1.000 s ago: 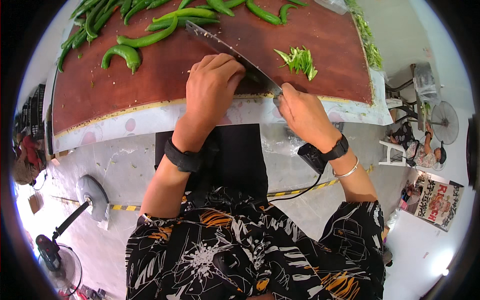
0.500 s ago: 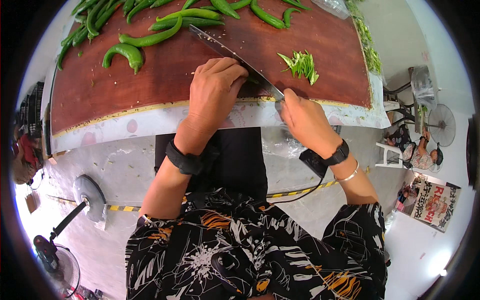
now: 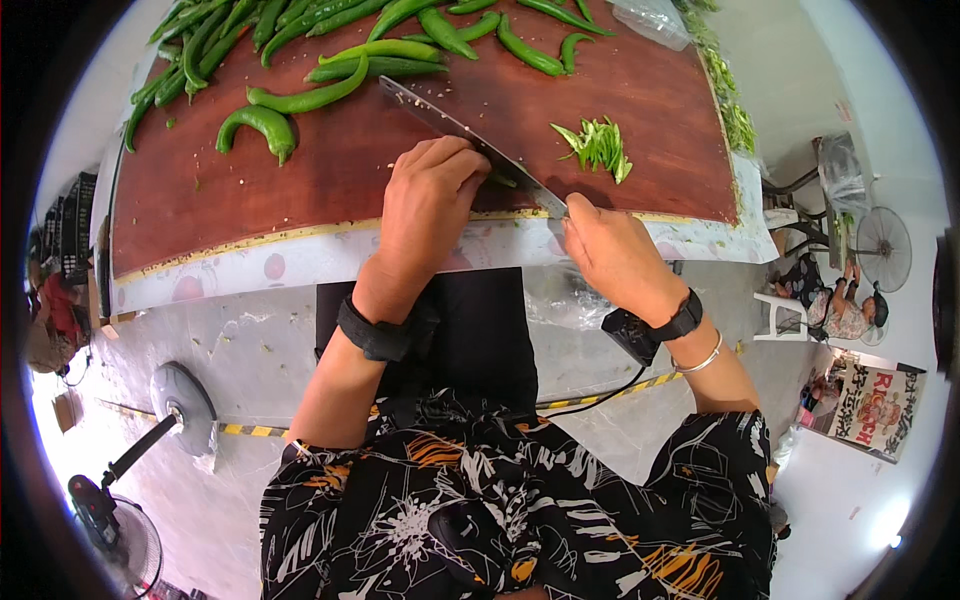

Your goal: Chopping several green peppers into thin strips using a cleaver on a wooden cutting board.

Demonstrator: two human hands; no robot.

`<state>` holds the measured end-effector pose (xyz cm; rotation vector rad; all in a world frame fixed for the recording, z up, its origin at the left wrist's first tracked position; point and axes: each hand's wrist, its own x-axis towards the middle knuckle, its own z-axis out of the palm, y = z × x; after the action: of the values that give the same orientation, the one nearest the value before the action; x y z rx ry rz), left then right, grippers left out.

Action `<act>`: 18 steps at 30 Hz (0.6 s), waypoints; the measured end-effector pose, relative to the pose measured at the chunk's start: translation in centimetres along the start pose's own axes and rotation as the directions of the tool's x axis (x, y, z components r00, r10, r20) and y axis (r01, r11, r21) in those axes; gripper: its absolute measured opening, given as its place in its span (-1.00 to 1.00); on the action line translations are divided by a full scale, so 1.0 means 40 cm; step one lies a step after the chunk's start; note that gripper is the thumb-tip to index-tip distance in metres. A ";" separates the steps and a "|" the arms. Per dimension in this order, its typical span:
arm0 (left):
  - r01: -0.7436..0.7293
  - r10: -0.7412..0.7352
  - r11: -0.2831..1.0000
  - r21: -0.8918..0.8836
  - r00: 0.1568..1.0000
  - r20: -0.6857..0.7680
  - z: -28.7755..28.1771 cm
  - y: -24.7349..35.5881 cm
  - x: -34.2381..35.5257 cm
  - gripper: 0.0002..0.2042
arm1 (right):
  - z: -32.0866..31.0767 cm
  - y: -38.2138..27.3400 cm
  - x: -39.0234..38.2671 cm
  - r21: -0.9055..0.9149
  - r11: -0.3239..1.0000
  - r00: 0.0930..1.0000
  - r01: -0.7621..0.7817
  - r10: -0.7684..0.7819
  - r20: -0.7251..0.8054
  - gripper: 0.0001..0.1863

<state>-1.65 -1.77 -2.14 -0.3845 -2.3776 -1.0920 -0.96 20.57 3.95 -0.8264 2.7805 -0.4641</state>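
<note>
My right hand (image 3: 618,250) is closed round the handle of a kitchen knife (image 3: 470,137), whose long blade slants up and left across the brown board (image 3: 330,180). My left hand (image 3: 432,200) is closed with curled fingers against the near side of the blade. A bit of green chili pepper (image 3: 502,180) shows by the blade beside those fingertips; the rest of it is hidden under the hand. To the right of the blade lies a small heap of sliced green chili (image 3: 600,148). Whole green chilies (image 3: 310,97) lie beyond the knife, piled thickest at the far left.
A clear plastic bag (image 3: 652,22) lies at the board's far right, with green scraps (image 3: 733,100) along that edge. White patterned sheeting (image 3: 230,285) hangs over the near edge. A pedestal fan (image 3: 125,535) stands lower left. Another person (image 3: 845,308) sits at the right near a wire fan (image 3: 884,250).
The board and everything on it sit slightly lower in the picture. Both hands keep their grip, and the knife stays at nearly the same slant by the left fingers.
</note>
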 end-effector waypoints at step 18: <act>0.004 -0.004 1.000 -0.024 1.000 -0.004 -0.001 -0.006 -0.011 -0.91 | 0.000 -0.021 0.015 -0.003 1.000 0.998 0.016 -0.016 -0.059 -0.84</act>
<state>-1.37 -1.97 -2.48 -0.3857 -2.3645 -1.1230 -1.05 19.58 4.20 -0.8499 2.8300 -0.4960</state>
